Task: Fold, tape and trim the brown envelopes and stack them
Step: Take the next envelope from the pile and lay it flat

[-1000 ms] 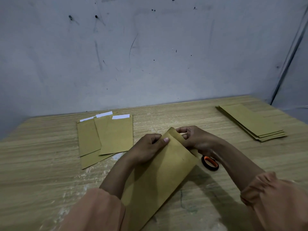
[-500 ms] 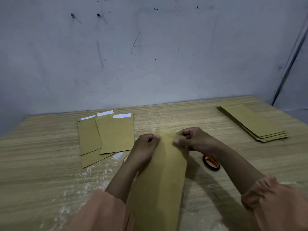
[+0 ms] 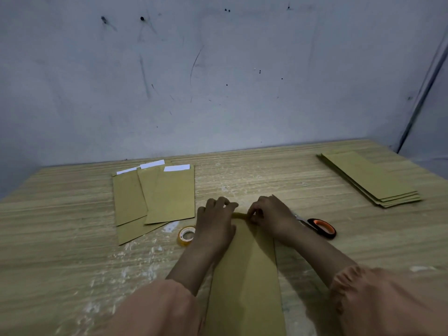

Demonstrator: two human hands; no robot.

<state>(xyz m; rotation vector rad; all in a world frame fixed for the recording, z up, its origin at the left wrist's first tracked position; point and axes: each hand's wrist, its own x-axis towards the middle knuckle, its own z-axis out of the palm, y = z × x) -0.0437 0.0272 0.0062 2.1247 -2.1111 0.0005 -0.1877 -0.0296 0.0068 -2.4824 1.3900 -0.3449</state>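
The brown envelope (image 3: 244,275) lies lengthwise at the middle of the tabletop's (image 3: 60,238) near edge, and you look to be on the fold: your left hand (image 3: 214,223) and right hand (image 3: 269,215) both pinch its far end, rolling a narrow lip. Next, press that crease flat, then reach for the tape roll (image 3: 186,235) (just left of your wrist); the scissors (image 3: 317,226) wait on the right.

Scuffed grey wall (image 3: 218,81), wooden table (image 3: 60,238)
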